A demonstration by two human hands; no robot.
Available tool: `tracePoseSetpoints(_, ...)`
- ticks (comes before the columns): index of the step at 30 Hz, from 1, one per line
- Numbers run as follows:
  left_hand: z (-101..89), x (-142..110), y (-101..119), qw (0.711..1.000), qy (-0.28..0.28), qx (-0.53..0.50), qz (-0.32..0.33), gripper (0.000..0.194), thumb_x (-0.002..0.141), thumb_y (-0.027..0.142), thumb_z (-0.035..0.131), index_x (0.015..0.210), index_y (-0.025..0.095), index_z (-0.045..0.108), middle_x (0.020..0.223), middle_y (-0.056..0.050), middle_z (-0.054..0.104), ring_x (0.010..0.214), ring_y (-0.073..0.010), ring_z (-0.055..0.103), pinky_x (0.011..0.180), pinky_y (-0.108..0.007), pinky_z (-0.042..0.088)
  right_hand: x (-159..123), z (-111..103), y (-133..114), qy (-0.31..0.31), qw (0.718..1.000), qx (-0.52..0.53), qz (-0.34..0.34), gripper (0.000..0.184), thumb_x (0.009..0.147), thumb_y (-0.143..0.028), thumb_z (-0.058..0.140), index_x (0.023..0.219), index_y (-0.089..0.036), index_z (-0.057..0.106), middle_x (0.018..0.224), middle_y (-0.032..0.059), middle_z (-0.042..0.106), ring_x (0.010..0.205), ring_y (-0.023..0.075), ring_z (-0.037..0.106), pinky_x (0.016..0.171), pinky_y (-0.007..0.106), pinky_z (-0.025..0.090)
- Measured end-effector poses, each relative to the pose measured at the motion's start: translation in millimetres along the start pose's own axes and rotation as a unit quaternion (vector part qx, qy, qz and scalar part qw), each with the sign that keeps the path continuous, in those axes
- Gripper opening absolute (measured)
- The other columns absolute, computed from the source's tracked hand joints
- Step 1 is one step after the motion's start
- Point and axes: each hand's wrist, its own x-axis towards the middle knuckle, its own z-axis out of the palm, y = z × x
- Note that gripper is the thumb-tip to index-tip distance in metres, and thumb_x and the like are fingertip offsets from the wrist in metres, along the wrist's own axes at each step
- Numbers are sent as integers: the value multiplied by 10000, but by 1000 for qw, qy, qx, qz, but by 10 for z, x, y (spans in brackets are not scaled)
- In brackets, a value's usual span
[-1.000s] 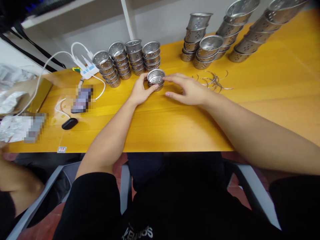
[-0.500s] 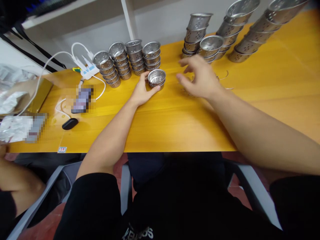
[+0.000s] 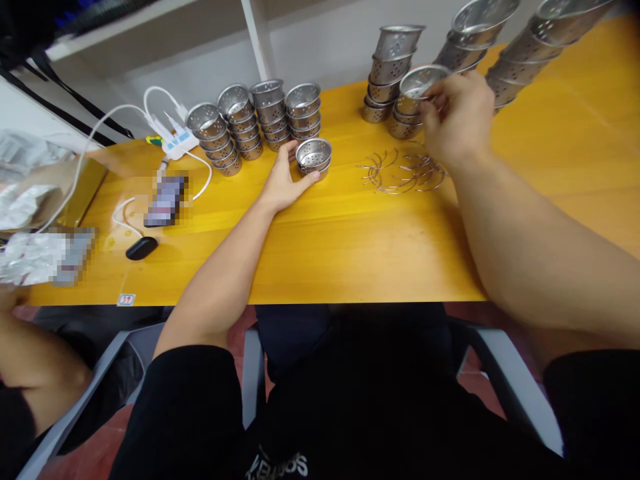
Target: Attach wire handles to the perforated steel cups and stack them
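Standing side by side left of top centre, four stacks of metal cups (image 3: 245,130) look finished. Mid-frame, the left hand (image 3: 283,183) is curled around a short stack (image 3: 314,160), seemingly two cups high and probably yet to be built up. Right of centre, curved wires (image 3: 406,173) lie loose on the table (image 3: 350,233). Farther right, the right hand (image 3: 463,120) pinches the rim of a cup (image 3: 411,103) over a low pile (image 3: 403,127), with three taller piles (image 3: 393,70) at the upper right apparently left to work through.

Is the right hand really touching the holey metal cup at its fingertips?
Touching. The head view shows the right hand closed on the right side of the metal cup, fingers over its rim.
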Motion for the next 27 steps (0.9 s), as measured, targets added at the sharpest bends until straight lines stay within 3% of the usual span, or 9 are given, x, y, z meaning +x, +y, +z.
tracePoseSetpoints(3, 8, -3, 81, 1000, 8, 3, 0, 1318, 832, 1140, 963, 1772, 345, 495, 1957, -260, 603, 1910, -495, 578, 1640, -755, 432, -15, -89, -183, 1, 1000, -1, -16, 641, 1230, -924, 732, 1271, -318, 938, 1326, 224, 844, 1182, 499, 790, 1096, 770, 660)
tracePoseSetpoints(7, -38, -8, 261, 999, 43, 19, 1, 1289, 862, 1091, 984, 1812, 358, 514, 1983, -230, 586, 1949, -505, 520, 1690, -770, 338, -83, -212, -557, -23, 995, 49, -87, 773, 1206, -1082, 520, 1372, -452, 937, 1376, 153, 845, 1193, 506, 793, 1110, 838, 677)
tracePoseSetpoints(12, -125, -20, 554, 995, 59, 66, 53, 1232, 930, 1014, 980, 1888, 428, 473, 2051, -161, 514, 1992, -480, 449, 1732, -704, 290, -291, -112, -1078, -159, 972, 105, -136, 702, 1244, -1027, 513, 1343, -440, 885, 1366, 134, 866, 1177, 408, 782, 1140, 730, 719)
tracePoseSetpoints(16, -97, -48, 762, 994, 18, 84, 73, 1135, 959, 966, 984, 1863, 449, 531, 2008, -116, 575, 1995, -485, 450, 1714, -724, 334, -474, 5, -1365, -268, 946, 149, -109, 689, 1192, -1000, 611, 1485, -457, 918, 1552, 148, 852, 1391, 550, 800, 1274, 853, 648)
tracePoseSetpoints(21, -37, -47, 796, 991, 2, 93, 99, 1137, 927, 1019, 979, 1811, 414, 599, 1876, -121, 711, 1841, -507, 639, 1686, -760, 322, -547, 37, -1458, -311, 932, 147, -114, 642, 1189, -841, 719, 1714, -499, 862, 1622, 131, 842, 1492, 563, 792, 1367, 872, 621)
tracePoseSetpoints(27, -25, -46, 787, 988, -8, 99, 122, 1153, 946, 1091, 895, 1837, 427, 586, 1832, -103, 741, 1814, -495, 671, 1680, -739, 306, -561, 50, -1425, -304, 937, 125, -121, 863, 1102, -699, 834, 1922, -454, 717, 1744, 144, 769, 1659, 597, 701, 1470, 840, 566)
